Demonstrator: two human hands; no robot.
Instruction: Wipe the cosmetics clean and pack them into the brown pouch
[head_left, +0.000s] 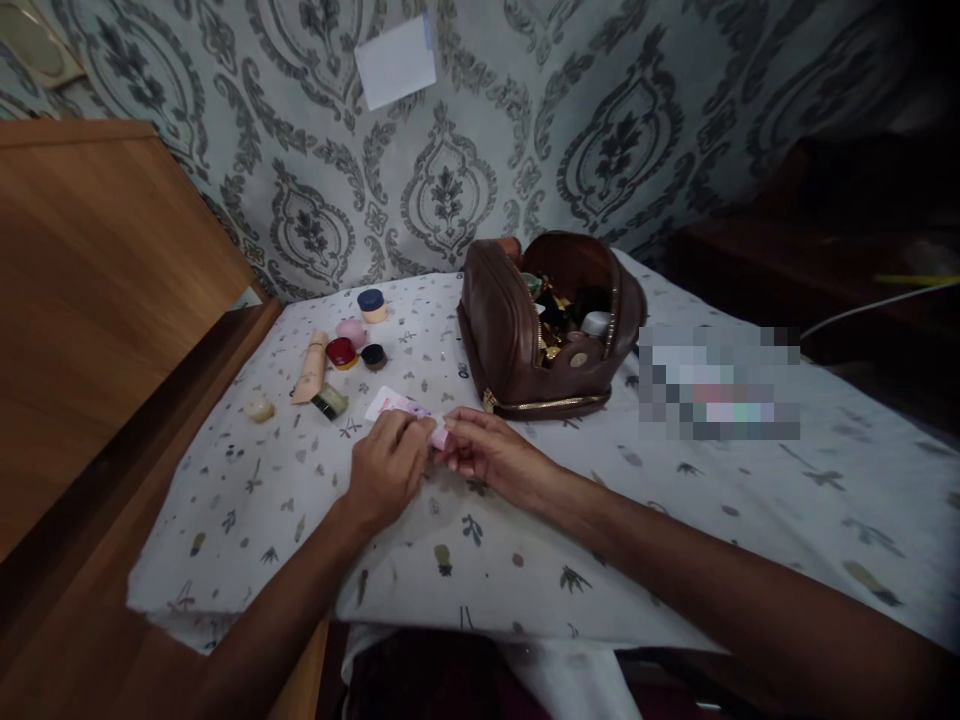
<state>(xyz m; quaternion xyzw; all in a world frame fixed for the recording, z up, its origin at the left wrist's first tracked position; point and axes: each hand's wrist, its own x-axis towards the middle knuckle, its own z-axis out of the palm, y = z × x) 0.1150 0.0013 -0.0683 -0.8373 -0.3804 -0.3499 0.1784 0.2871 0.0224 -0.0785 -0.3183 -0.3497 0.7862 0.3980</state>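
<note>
A white and pink squeeze tube (391, 401) lies across my two hands just above the cloth. My left hand (391, 455) is wrapped over its body, hiding part of it. At the tube's pink cap end, my right hand (484, 447) pinches with thumb and fingers. Left of the hands stand or lie a peach tube (310, 368), a green-labelled small box or bottle (328, 402), a dark red jar (342, 352), a pink round item (351, 332), a small black jar (373, 356) and a blue-lidded jar (371, 305).
Behind my right hand sits an unzipped brown cosmetics bag (495, 330) full of small items. A pale lump-like item (259, 408) lies at the left. A wooden panel (112, 250) borders the left side, a patterned wall the back. A blurred-out object (716, 385) is at right.
</note>
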